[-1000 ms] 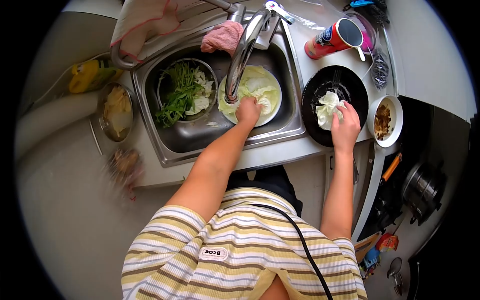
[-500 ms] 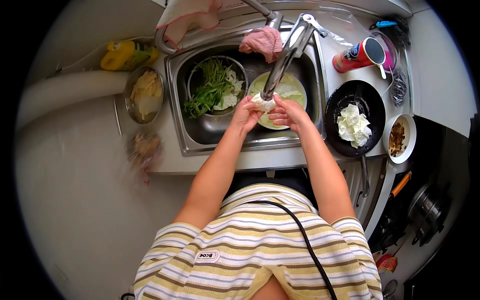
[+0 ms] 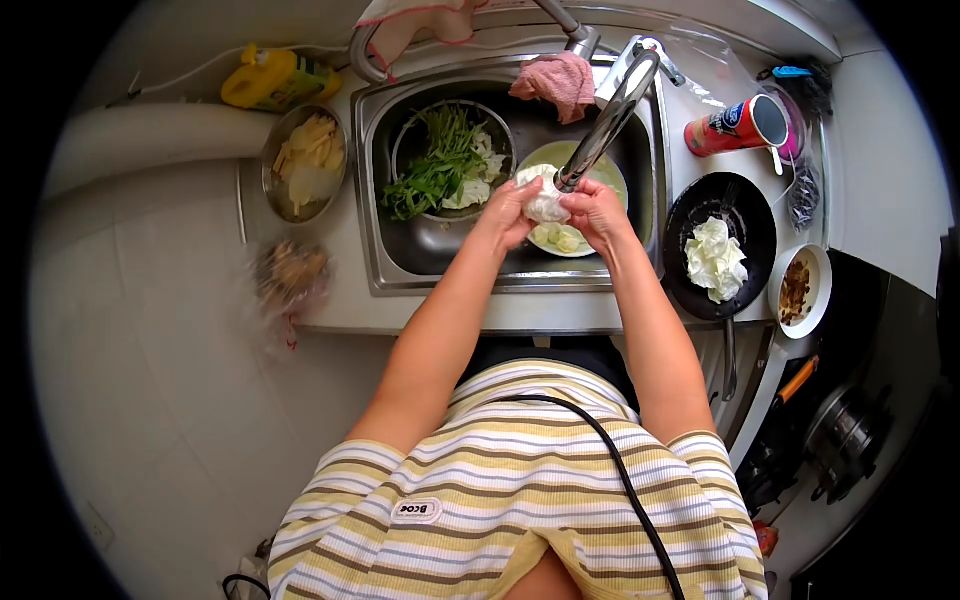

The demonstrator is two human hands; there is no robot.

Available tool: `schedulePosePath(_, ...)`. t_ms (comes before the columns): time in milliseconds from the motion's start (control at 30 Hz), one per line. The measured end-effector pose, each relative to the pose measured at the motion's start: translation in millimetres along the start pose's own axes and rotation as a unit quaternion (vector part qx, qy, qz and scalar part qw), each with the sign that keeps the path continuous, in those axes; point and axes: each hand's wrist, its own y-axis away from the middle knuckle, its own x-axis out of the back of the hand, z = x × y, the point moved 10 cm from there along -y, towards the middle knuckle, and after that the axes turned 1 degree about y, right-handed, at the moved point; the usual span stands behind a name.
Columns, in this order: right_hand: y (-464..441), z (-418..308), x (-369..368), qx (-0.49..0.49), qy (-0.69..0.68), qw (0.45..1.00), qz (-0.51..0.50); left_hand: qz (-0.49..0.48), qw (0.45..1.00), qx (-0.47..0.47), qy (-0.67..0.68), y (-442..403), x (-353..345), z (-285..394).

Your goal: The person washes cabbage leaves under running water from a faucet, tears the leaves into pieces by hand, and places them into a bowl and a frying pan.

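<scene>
Both hands hold one pale cabbage leaf [image 3: 543,198] just under the end of the faucet [image 3: 612,120]. My left hand [image 3: 508,214] has its fingers closed round the leaf's left side, and my right hand [image 3: 596,212] grips its right side. Below them in the sink [image 3: 430,262] is a light round bowl [image 3: 610,178] with more pale leaves [image 3: 558,238]. A metal bowl of green stalks and leaves [image 3: 437,165] stands at the sink's left. Crumpled white leaves [image 3: 715,260] lie in the black pan [image 3: 757,215] on the right.
A metal bowl of yellowish slices [image 3: 308,160] stands left of the sink, by a yellow bottle [image 3: 280,80]. A pink cloth [image 3: 556,86] hangs behind the faucet. To the right are a red canister [image 3: 735,126] and a white bowl of brown pieces [image 3: 797,290].
My right hand has left the pan, where cabbage now lies, and joined my left hand at the faucet. Both now hold a leaf there. The whole view has shifted.
</scene>
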Motion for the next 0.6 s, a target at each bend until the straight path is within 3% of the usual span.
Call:
schedulePosePath(67,3,-2,7,0.004,-0.003,1.0,0.024,0.018,0.999,-0.004,0.028,0,0,0)
schedulePosePath(133,9,-10,14,0.029,-0.057,0.996,0.059,-0.026,0.997,0.018,0.072,6,-13,1)
schedulePosePath(300,26,-19,12,0.04,-0.094,0.994,0.029,-0.037,0.994,0.034,0.102,12,-16,-2)
schedulePosePath(400,32,-23,14,0.063,-0.07,0.994,0.048,0.013,0.999,0.039,-0.003,7,0,-9)
schedulePosePath(433,33,-33,14,0.107,0.022,0.992,0.066,0.127,0.974,0.027,-0.188,9,22,-5)
schedulePosePath(467,36,-42,10,0.151,0.115,0.978,0.082,0.235,0.901,0.015,-0.364,16,39,7)
schedulePosePath(500,41,-53,0,0.189,0.253,0.944,0.099,0.233,0.901,0.014,-0.365,20,37,7)
schedulePosePath(533,45,-63,-13,0.224,0.385,0.888,0.118,0.157,0.96,-0.005,-0.232,18,22,1)
schedulePosePath(567,37,-57,-19,0.252,0.375,0.886,0.103,0.079,0.993,-0.02,-0.091,19,5,-4)
schedulePosePath(600,31,-46,-31,0.249,0.315,0.915,0.047,0.078,0.993,-0.018,-0.092,22,1,-7)
